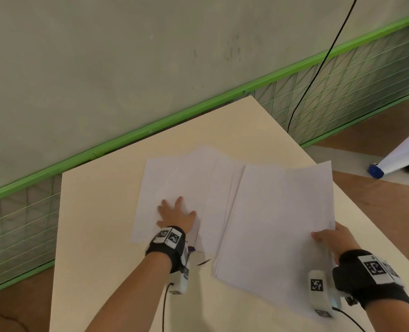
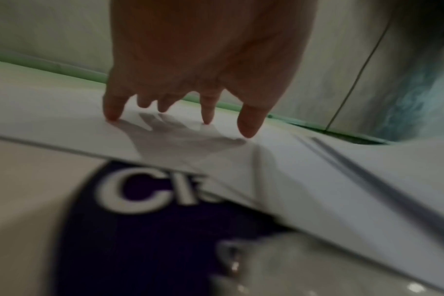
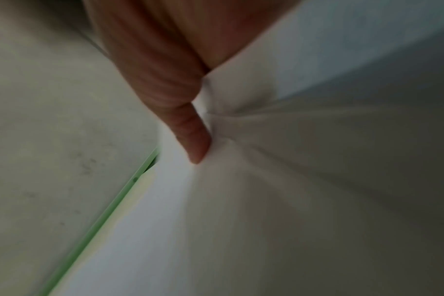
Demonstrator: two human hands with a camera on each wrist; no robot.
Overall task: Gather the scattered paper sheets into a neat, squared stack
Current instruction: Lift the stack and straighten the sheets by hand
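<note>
Several white paper sheets (image 1: 194, 188) lie overlapped and fanned across the cream table (image 1: 98, 212). My left hand (image 1: 174, 215) rests on the left sheets with fingers spread and straight, fingertips (image 2: 207, 118) touching the paper (image 2: 64, 128). My right hand (image 1: 330, 236) pinches the right edge of a thicker bundle of sheets (image 1: 277, 224), thumb on top and fingers underneath, and the bundle's right side is lifted. In the right wrist view the thumb (image 3: 190, 132) presses into the creased paper (image 3: 292, 180).
A dark purple label with white letters (image 2: 145, 210) pokes out from under the sheets near my left wrist. A green-framed mesh fence (image 1: 342, 92) and a grey wall run behind the table. A black cable (image 1: 318, 68) hangs at the right. A rolled white sheet with a blue cap (image 1: 390, 159) lies on the floor.
</note>
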